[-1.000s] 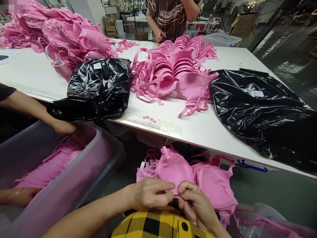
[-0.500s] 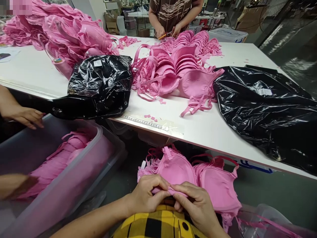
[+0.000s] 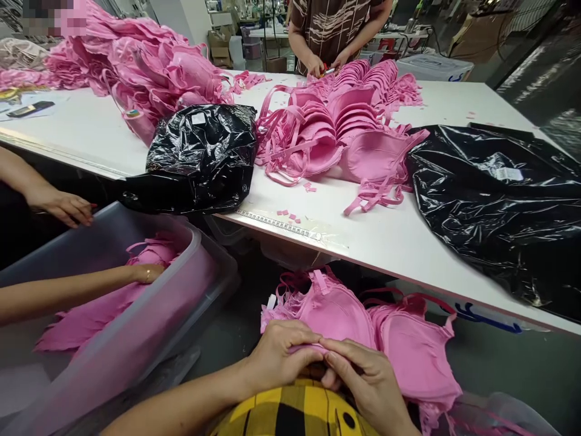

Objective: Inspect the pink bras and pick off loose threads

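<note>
A stack of pink bras (image 3: 358, 321) rests on my lap, just under the table edge. My left hand (image 3: 279, 354) and my right hand (image 3: 363, 378) meet at the near edge of the top bra. Both pinch the same pink band between thumb and fingers. My yellow and black checked clothing (image 3: 290, 415) shows below the hands.
The white table (image 3: 385, 236) carries a row of stacked pink bras (image 3: 336, 130), a big pink heap (image 3: 136, 66) at the far left and two black plastic bags (image 3: 200, 157) (image 3: 503, 194). Beside me, another person's hands reach into a grey bin (image 3: 149, 315) of pink pieces. Someone stands at the far side.
My hands stay pinched on the bra's edge, the right fingers sliding over it. The neighbour's hand left the bin rim and the other reached into the bin. The view shifted left.
</note>
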`<act>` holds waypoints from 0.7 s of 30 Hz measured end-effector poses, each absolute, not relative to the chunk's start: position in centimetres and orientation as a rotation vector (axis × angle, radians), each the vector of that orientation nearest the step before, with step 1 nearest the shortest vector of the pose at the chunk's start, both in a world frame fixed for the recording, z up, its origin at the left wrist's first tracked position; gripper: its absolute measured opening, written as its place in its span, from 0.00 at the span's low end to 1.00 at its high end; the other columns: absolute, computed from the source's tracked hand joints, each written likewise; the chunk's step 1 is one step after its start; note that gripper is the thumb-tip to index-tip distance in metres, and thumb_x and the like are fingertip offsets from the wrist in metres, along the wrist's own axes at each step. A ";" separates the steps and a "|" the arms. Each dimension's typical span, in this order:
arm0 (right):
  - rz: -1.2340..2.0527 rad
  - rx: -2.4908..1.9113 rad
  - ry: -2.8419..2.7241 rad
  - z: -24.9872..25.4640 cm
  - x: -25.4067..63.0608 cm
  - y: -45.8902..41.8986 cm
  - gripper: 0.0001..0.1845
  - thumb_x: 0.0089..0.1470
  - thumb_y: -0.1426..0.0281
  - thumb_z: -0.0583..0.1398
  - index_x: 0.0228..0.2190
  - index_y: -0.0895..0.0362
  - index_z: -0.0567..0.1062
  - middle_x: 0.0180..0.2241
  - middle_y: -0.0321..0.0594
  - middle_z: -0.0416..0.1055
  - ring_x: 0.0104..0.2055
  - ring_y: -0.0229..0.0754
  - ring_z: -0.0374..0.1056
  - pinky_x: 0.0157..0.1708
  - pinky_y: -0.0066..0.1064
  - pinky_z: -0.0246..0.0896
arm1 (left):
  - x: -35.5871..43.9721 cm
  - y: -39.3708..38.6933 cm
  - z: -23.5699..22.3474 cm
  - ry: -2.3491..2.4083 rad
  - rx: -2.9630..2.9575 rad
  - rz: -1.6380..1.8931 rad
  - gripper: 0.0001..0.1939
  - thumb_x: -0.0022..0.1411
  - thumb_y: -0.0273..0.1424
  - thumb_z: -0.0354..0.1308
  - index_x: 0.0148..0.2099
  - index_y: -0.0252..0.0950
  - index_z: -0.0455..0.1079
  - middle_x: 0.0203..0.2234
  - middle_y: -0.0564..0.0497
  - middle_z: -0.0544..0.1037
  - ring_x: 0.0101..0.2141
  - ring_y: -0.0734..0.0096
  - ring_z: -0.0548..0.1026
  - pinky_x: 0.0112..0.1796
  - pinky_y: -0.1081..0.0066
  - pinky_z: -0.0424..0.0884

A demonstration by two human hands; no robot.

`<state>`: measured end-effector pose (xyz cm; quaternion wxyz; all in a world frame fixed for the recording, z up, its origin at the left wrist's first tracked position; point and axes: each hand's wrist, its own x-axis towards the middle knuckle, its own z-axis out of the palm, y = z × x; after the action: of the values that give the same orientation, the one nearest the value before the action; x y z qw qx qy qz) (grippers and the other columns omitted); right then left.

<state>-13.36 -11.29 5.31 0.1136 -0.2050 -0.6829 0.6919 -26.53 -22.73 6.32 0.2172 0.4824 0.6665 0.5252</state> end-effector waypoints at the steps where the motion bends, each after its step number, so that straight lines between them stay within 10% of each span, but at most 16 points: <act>1: 2.042 -0.612 -2.002 5.3 -13.4 -11.4 0.13 0.55 0.64 0.60 0.38 0.55 0.80 0.20 0.39 0.75 0.19 0.39 0.71 0.20 0.27 0.70 | -26.5 -22.8 6.3 1.844 1.317 1.482 0.08 0.59 0.30 0.58 0.34 0.32 0.77 0.24 0.46 0.80 0.25 0.71 0.77 0.28 0.76 0.73; 21: 0.836 -0.888 -2.671 4.6 -19.1 -10.4 0.18 0.54 0.62 0.54 0.17 0.55 0.69 0.16 0.40 0.69 0.18 0.42 0.62 0.21 0.32 0.43 | -31.9 -24.3 3.6 2.088 2.189 1.385 0.16 0.59 0.18 0.51 0.49 0.31 0.67 0.28 0.45 0.76 0.26 0.71 0.70 0.26 0.71 0.70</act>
<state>-19.06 -10.43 4.60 0.1026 -0.3009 -0.9048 0.2832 -31.90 -24.34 3.57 -0.0928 0.6551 0.6249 0.4144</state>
